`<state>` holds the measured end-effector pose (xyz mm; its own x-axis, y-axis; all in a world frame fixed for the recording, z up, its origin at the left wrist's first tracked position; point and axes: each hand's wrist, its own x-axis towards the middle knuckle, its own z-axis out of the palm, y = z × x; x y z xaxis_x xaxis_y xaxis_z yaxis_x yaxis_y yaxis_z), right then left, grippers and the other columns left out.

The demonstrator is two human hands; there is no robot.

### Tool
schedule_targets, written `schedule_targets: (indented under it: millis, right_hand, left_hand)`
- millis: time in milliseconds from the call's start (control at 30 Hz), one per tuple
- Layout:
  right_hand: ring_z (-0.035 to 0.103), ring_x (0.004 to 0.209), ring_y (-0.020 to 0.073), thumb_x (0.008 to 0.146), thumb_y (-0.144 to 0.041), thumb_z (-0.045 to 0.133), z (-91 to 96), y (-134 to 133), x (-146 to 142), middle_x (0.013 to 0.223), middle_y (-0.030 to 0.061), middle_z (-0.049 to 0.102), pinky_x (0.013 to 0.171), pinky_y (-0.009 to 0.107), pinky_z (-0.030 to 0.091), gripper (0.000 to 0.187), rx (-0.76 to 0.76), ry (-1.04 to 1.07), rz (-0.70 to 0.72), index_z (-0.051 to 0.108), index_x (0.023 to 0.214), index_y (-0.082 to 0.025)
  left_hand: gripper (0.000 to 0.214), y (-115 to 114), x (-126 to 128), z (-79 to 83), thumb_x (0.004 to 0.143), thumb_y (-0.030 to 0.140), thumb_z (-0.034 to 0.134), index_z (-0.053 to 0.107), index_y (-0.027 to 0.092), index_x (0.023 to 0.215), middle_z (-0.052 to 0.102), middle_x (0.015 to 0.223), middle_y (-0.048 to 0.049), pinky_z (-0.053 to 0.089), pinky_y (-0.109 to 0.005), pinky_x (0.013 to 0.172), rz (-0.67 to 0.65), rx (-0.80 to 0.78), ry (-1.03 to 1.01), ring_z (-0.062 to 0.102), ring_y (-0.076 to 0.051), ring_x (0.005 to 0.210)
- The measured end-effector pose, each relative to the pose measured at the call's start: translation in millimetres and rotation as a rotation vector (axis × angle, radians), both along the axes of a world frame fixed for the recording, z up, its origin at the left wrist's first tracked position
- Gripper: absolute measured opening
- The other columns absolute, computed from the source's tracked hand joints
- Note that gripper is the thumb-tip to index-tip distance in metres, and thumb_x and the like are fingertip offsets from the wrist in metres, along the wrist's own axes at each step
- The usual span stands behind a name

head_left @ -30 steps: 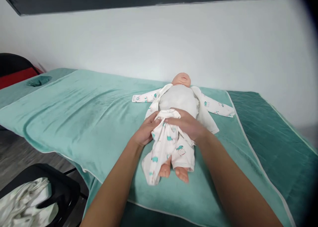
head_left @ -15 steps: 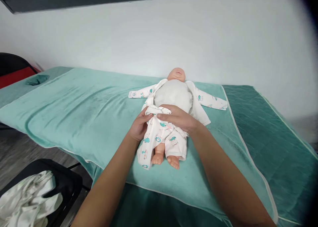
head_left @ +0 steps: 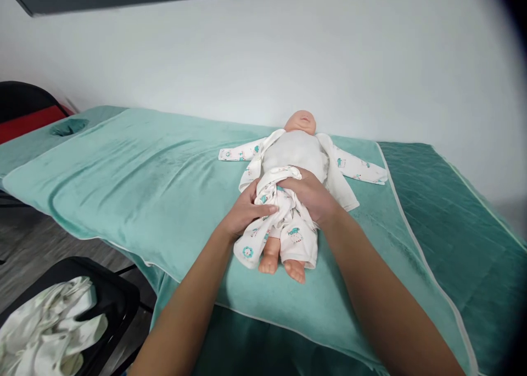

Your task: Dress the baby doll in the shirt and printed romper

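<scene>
1. A baby doll (head_left: 297,153) lies face up on a teal towel (head_left: 144,173) spread over a massage bed (head_left: 461,200). Its head points away from the hands and its bare feet point toward the person.
2. The left hand (head_left: 246,214) is curled closed on a bunch of the printed sleepsuit (head_left: 294,236) at the doll's waist, with the thumb pressed across the fabric.
3. The right hand (head_left: 309,194) touches the left and wraps the same bunch from the other side, fingers bent over its top.
4. Compared with a second ago, the hands are closer together and the cloth is gathered higher. The loose leg cuff that trailed past one foot now sits above it, so both feet show.
5. This suggests the leg part is now drawn up to the belly. The chest beyond the hands is uncovered, and the sleeves lie flat to either side.
6. A black basket (head_left: 113,302) of white cloths (head_left: 45,326) sits well to the left of the left arm.
</scene>
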<state>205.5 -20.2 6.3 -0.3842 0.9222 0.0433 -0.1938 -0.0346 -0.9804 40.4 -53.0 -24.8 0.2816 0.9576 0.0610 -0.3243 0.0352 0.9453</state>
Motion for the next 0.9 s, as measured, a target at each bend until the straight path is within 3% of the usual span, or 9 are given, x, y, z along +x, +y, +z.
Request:
schedule_targets:
  millis: [133, 233, 333, 433, 600, 733, 900]
  right_hand:
    - [0.06, 0.079, 0.0165, 0.074, -0.031, 0.069, 6.1, -5, 0, 0.085, 0.0007, 0.067, 0.068, 0.027, 0.046, 0.022, 0.007, -0.053, 0.076, 0.066, 0.092, -0.018]
    - [0.062, 0.081, 0.0167, 0.078, -0.036, 0.071, 13.0, -8, 1, 0.089, 0.0011, 0.069, 0.07, 0.028, 0.047, 0.025, 0.048, -0.097, 0.202, 0.068, 0.095, -0.019]
    - [0.064, 0.095, 0.0202, 0.08, -0.038, 0.07, 20.6, -12, 2, 0.102, 0.0028, 0.071, 0.082, 0.032, 0.048, 0.03, 0.171, -0.151, 0.349, 0.071, 0.105, -0.021]
    - [0.063, 0.103, 0.0227, 0.08, -0.033, 0.069, 21.7, -13, 5, 0.108, 0.0031, 0.071, 0.087, 0.035, 0.048, 0.033, 0.198, -0.225, 0.398, 0.07, 0.111, -0.021]
    - [0.064, 0.092, 0.0212, 0.079, -0.028, 0.066, 6.5, -8, 8, 0.1, 0.0038, 0.072, 0.079, 0.032, 0.049, 0.026, 0.066, -0.173, 0.217, 0.071, 0.103, -0.018]
    - [0.061, 0.075, 0.0166, 0.075, -0.025, 0.068, -3.2, -3, 7, 0.083, 0.0004, 0.068, 0.067, 0.028, 0.046, 0.019, -0.038, -0.042, 0.053, 0.069, 0.092, -0.018]
    - [0.061, 0.075, 0.0164, 0.076, -0.024, 0.067, -0.6, -6, 2, 0.084, 0.0004, 0.068, 0.066, 0.027, 0.047, 0.019, -0.026, -0.008, 0.039, 0.068, 0.094, -0.018]
  left_hand:
    - [0.052, -1, 2, -1.1, 0.066, 0.025, 0.081, 0.061, 0.016, 0.113, 0.07, 0.09, -0.0043, 0.05, -0.029, 0.071, 0.0, -0.078, -0.095, 0.065, -0.018, 0.075]
    - [0.043, 1, 1, -4.1, 0.067, 0.023, 0.08, 0.062, 0.017, 0.106, 0.068, 0.084, -0.0014, 0.049, -0.028, 0.072, 0.053, -0.073, -0.159, 0.065, -0.017, 0.073]
    - [0.037, 4, -2, -6.4, 0.069, 0.025, 0.079, 0.062, 0.018, 0.102, 0.066, 0.079, 0.0005, 0.048, -0.026, 0.069, 0.092, -0.061, -0.189, 0.063, -0.015, 0.07]
    - [0.037, 4, -4, -7.3, 0.07, 0.028, 0.078, 0.063, 0.017, 0.102, 0.068, 0.083, -0.0013, 0.048, -0.027, 0.071, 0.074, -0.063, -0.198, 0.064, -0.017, 0.074]
    - [0.042, 6, -5, -9.6, 0.073, 0.033, 0.078, 0.066, 0.017, 0.11, 0.071, 0.095, -0.0047, 0.048, -0.027, 0.074, 0.025, -0.064, -0.169, 0.066, -0.018, 0.081]
    - [0.051, 5, -5, -10.0, 0.061, 0.025, 0.087, 0.07, 0.018, 0.108, 0.072, 0.102, -0.0025, 0.048, -0.027, 0.077, 0.04, -0.04, -0.07, 0.065, -0.02, 0.088]
    - [0.044, 3, -2, -9.8, 0.063, 0.024, 0.085, 0.07, 0.014, 0.103, 0.073, 0.087, -0.0041, 0.049, -0.027, 0.069, -0.039, -0.076, -0.073, 0.065, -0.017, 0.073]
